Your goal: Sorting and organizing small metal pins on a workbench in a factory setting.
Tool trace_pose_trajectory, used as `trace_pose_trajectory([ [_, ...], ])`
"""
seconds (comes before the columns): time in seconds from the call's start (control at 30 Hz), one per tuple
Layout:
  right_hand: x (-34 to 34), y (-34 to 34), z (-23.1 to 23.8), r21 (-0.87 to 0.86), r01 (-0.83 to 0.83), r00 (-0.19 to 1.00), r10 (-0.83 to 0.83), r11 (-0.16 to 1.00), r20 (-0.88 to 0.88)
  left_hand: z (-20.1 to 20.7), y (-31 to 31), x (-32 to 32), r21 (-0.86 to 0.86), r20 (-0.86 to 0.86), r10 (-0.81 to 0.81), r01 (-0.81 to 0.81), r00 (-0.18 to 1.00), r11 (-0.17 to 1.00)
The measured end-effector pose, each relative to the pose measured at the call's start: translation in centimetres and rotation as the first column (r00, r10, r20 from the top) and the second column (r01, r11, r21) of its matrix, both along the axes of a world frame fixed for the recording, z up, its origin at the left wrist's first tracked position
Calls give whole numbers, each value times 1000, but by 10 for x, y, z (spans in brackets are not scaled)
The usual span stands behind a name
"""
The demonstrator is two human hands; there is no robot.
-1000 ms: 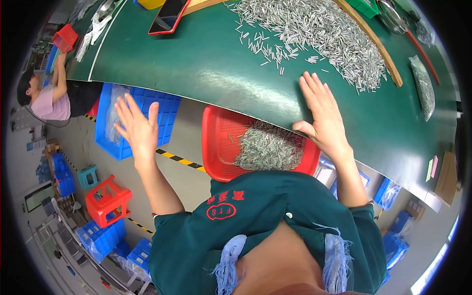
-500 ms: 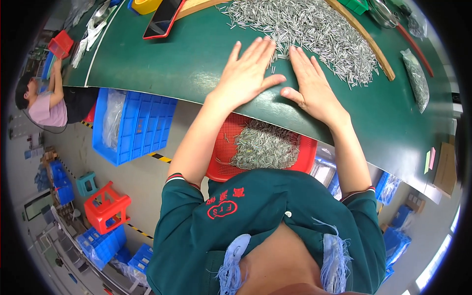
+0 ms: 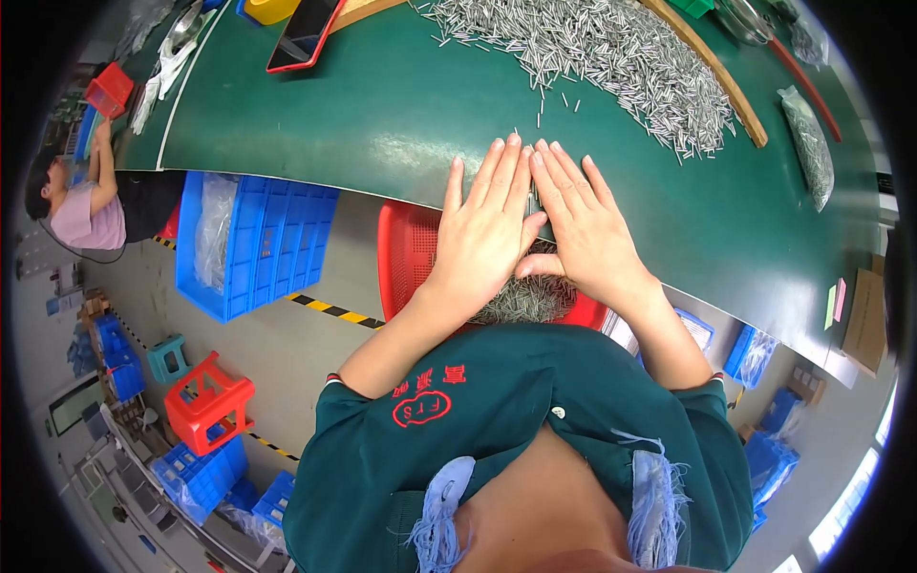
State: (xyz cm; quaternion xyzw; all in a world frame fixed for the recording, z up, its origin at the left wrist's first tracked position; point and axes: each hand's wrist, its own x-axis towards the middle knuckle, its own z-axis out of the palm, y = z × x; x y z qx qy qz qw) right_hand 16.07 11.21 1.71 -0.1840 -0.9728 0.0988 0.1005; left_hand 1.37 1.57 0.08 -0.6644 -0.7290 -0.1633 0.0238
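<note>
My left hand [image 3: 482,229] lies flat, fingers outstretched, at the near edge of the green tabletop [image 3: 334,129]. Beside it my right hand [image 3: 587,224] is stretched out the same way, the two hands nearly meeting at the fingertips and thumbs. A few small metal pins [image 3: 532,203] show in the narrow gap between them. Below the table edge, partly hidden by my hands, a red plastic basket [image 3: 406,250] holds many more pins. Farther back spreads a large heap of silvery metal pins [image 3: 621,57], with a few stray ones in front of it.
A wooden strip [image 3: 721,81] borders the heap on the right. A phone [image 3: 306,36] lies at the back left, and a bag of pins [image 3: 807,148] at the right. Blue crates [image 3: 258,244] stand left of my arm. Another person [image 3: 86,201] works at the far left.
Both hands have slid from the heap's front edge toward me, down to the table edge, and closer together. Some stray pins now lie apart from the heap. The basket is more covered.
</note>
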Motion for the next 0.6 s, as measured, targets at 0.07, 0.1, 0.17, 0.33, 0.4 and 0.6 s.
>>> trace_pose_trajectory([
  [0.07, 1, 3, 1, -24, 3, 1000, -4, 1000, -19, 1, 2, 0, -4, -4, 6, -6, 1000, 1000],
  [0.1, 2, 5, 3, -117, 4, 996, -14, 993, -83, 2, 2, -2, 4, 38, -11, 11, 999, 1000],
  [0.17, 9, 7, 9, -215, 4, 990, -35, 977, -140, 6, -1, -6, 7, 86, -32, 32, 996, 999],
  [0.33, 53, 5, 17, -149, 124, 992, -121, 981, 31, 7, -28, -33, 67, 189, -40, 27, 981, 997],
  [0.4, 64, -4, 20, -87, 158, 983, -149, 984, 105, 6, -40, -37, 68, 180, -10, -2, 984, 998],
  [0.6, 45, -15, 13, -57, 153, 988, -150, 987, 45, 8, -42, -26, 49, 178, -50, 42, 983, 998],
])
